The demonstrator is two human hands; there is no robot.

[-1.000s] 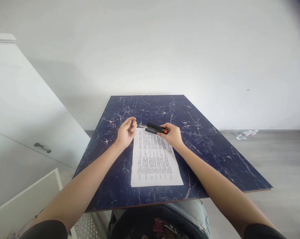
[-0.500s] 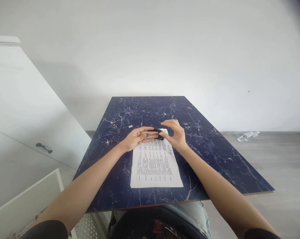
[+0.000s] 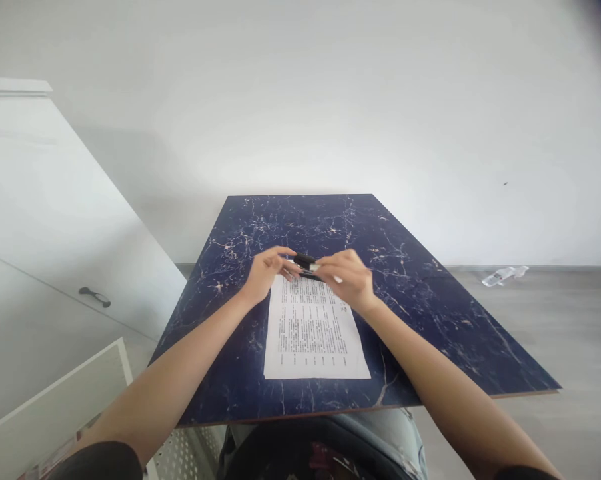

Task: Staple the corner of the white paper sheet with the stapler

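Over the top end of a printed paper stack (image 3: 316, 333), my left hand (image 3: 266, 270) holds one end of a black stapler (image 3: 305, 260). The stapler looks opened, with a dark upper arm and a thinner lower part apart from each other. My right hand (image 3: 348, 273) is at its other end, fingers pinched together. At the right fingertips shows a small pale piece (image 3: 314, 267), which looks like a strip of staples. The fingers hide part of the stapler, and the right hand is slightly blurred.
The papers lie on a dark blue marbled table (image 3: 300, 223) against a white wall. A white cabinet (image 3: 70, 220) with a dark handle (image 3: 94, 297) stands at left. On the floor at right lies a clear plastic item (image 3: 504, 275).
My right hand has closed from spread fingers to a pinch and moved in over the stapler. The stapler now shows spread open. The small pale piece on the table no longer shows.
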